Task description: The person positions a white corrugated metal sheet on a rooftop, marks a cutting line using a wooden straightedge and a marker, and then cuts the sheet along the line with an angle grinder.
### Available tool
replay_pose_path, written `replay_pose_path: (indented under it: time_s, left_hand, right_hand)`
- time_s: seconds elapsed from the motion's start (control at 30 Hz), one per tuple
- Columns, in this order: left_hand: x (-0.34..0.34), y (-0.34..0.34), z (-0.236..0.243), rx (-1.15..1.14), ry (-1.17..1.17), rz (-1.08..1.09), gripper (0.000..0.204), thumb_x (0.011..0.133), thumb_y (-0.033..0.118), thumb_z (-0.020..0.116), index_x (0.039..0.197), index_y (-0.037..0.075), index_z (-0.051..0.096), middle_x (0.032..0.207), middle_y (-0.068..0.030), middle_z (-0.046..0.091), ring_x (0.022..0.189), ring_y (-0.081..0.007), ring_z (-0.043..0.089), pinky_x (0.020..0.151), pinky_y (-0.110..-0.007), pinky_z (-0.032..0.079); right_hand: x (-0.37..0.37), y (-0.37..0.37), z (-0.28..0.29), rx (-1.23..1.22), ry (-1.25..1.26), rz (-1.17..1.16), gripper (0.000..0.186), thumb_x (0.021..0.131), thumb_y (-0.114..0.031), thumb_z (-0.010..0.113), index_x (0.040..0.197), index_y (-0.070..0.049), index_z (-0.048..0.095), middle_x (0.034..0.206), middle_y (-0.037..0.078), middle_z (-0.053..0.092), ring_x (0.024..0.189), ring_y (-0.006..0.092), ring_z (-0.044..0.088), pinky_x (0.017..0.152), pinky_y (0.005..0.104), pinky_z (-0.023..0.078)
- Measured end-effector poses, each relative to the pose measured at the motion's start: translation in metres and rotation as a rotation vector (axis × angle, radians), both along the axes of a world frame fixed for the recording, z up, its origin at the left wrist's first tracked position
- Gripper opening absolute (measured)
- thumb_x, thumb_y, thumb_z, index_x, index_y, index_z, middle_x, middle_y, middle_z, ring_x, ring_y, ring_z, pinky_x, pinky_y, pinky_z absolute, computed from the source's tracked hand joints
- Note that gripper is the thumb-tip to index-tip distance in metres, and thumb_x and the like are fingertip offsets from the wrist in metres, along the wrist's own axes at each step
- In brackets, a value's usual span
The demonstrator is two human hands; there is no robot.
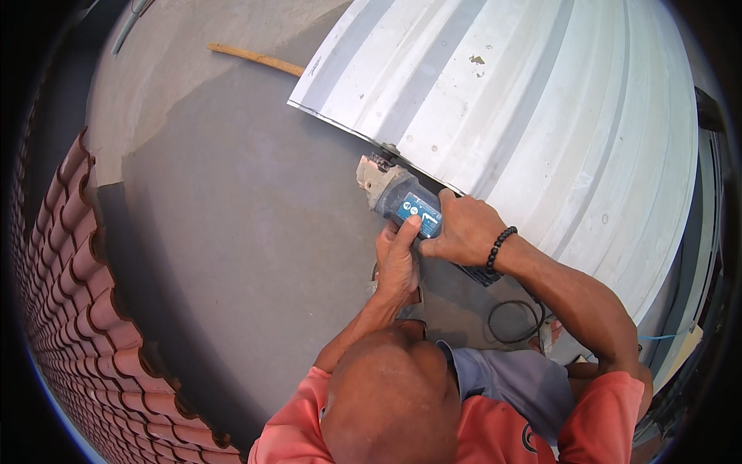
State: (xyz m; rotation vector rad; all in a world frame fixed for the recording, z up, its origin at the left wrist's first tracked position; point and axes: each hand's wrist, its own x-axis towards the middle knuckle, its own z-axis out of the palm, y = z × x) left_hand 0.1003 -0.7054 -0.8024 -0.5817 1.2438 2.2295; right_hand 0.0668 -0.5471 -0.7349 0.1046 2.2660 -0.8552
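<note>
An angle grinder [396,190] with a dark blue body and a dusty grey head is held in both my hands. My left hand [396,261] is closed around its underside, with the thumb lying on the blue label. From the other side, my right hand [469,229] grips the body near its rear; a black bead bracelet is on that wrist. The grinder's head meets the near edge of a white ribbed metal sheet [479,108]. Its disc is mostly hidden, so I cannot tell whether it is spinning.
A wooden stick [255,59] pokes out from beneath the sheet's left corner onto the grey concrete floor [239,201]. Red roof tiles [69,309] run along the left. A dark cable [510,339] loops on the floor by my right forearm.
</note>
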Motion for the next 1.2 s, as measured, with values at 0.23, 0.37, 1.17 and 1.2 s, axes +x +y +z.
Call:
replay_pose_path:
  time_s: [0.23, 0.37, 1.17, 1.2]
  left_hand:
    - [0.003, 0.004, 0.005, -0.019, 0.012, -0.007, 0.047, 0.088, 0.028, 0.068, 0.119, -0.003, 0.052, 0.109, -0.0093, 0.063, 0.100, -0.0175, 0.061, 0.089, -0.033, 0.049]
    - [0.005, 0.005, 0.007, -0.007, -0.010, -0.001, 0.045, 0.088, 0.028, 0.067, 0.118, -0.003, 0.052, 0.109, -0.0091, 0.063, 0.100, -0.0170, 0.061, 0.088, -0.033, 0.049]
    - [0.013, 0.008, 0.009, 0.032, -0.042, -0.041, 0.049, 0.087, 0.025, 0.069, 0.122, -0.005, 0.053, 0.112, -0.0083, 0.061, 0.103, -0.0146, 0.056, 0.096, -0.031, 0.041]
    - [0.014, 0.008, 0.007, 0.034, -0.044, -0.047, 0.049, 0.087, 0.025, 0.069, 0.122, -0.005, 0.053, 0.112, -0.0083, 0.061, 0.103, -0.0146, 0.056, 0.097, -0.031, 0.040]
  right_hand:
    - [0.003, 0.004, 0.004, 0.008, -0.011, 0.010, 0.061, 0.064, -0.039, 0.071, 0.097, 0.009, 0.054, 0.082, 0.027, 0.065, 0.081, 0.0406, 0.066, 0.073, 0.0439, 0.054]
    - [0.004, 0.004, 0.005, 0.013, -0.024, 0.011, 0.062, 0.064, -0.039, 0.072, 0.098, 0.009, 0.053, 0.082, 0.027, 0.065, 0.080, 0.0406, 0.066, 0.072, 0.0440, 0.054]
    - [0.014, 0.010, 0.014, 0.045, -0.042, 0.010, 0.057, 0.064, -0.037, 0.072, 0.093, 0.010, 0.056, 0.081, 0.028, 0.066, 0.081, 0.0408, 0.067, 0.075, 0.0434, 0.054]
    - [0.014, 0.011, 0.016, 0.048, -0.049, 0.013, 0.057, 0.064, -0.037, 0.072, 0.093, 0.010, 0.056, 0.082, 0.028, 0.066, 0.081, 0.0407, 0.067, 0.075, 0.0434, 0.054]
